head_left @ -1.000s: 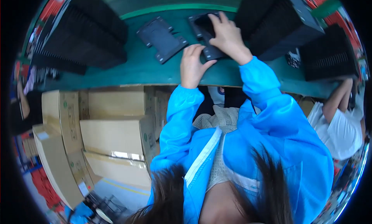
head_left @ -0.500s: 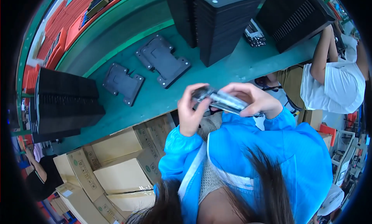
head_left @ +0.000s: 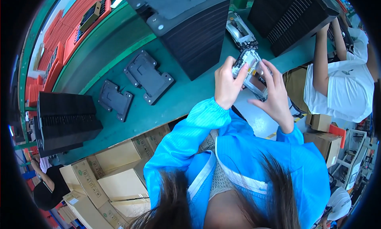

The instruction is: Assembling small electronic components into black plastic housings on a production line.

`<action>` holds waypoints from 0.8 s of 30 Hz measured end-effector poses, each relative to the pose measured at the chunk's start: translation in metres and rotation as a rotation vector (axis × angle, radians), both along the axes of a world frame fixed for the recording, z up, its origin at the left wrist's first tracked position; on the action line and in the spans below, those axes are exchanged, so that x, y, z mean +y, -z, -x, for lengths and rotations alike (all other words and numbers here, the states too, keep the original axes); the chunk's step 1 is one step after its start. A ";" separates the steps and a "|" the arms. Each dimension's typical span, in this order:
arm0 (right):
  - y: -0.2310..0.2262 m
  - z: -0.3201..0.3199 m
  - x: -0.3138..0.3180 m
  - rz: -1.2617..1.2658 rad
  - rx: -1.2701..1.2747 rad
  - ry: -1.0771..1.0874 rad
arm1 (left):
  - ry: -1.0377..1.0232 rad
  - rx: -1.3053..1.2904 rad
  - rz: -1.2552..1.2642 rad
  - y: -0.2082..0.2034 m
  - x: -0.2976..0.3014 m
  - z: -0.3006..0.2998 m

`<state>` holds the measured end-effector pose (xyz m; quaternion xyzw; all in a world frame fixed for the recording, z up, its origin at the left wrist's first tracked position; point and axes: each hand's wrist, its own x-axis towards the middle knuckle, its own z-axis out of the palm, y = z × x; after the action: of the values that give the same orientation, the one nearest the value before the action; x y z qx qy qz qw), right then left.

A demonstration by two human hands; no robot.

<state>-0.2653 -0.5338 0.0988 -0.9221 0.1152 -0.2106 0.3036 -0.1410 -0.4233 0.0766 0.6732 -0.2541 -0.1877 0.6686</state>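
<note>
My left hand [head_left: 229,83] is closed on a phone frame [head_left: 257,83], a slim rectangular part with a silvery inside and a dark rim. Its thumb lies on the upper face. My right hand [head_left: 274,95] is at the frame's right side, fingertips at the edge and thumb spread away from them. Just beyond my hands, a small stack of similar phone frames [head_left: 240,30] lies on the green bench [head_left: 158,114]. Two dark grey fixture plates with cut-outs lie to the left, a larger one [head_left: 147,76] and a smaller one [head_left: 115,100].
A tall stack of black trays [head_left: 194,38] stands behind the plates. More black trays are stacked at left [head_left: 67,118] and at back right [head_left: 293,21]. Cardboard boxes [head_left: 123,183] sit below the bench. A person in a white shirt [head_left: 337,86] works at right.
Both my hands have moved forward and right with the phone frame, toward the small stack. The frame has turned, its inside now showing. My right hand's grip has loosened.
</note>
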 end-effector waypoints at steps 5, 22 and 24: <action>0.011 -0.015 -0.020 0.092 -0.047 0.065 | 0.110 0.231 0.045 0.002 -0.009 -0.008; 0.069 -0.189 -0.084 0.384 0.058 0.318 | 0.069 -0.039 0.082 0.009 0.082 0.026; 0.075 -0.182 -0.096 0.428 0.102 0.344 | -0.025 -0.213 0.055 0.006 0.099 0.019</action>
<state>-0.0832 -0.6300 0.0239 -0.9415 0.2383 -0.2317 0.0557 -0.1604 -0.3243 0.0711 0.6737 -0.3203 -0.0998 0.6584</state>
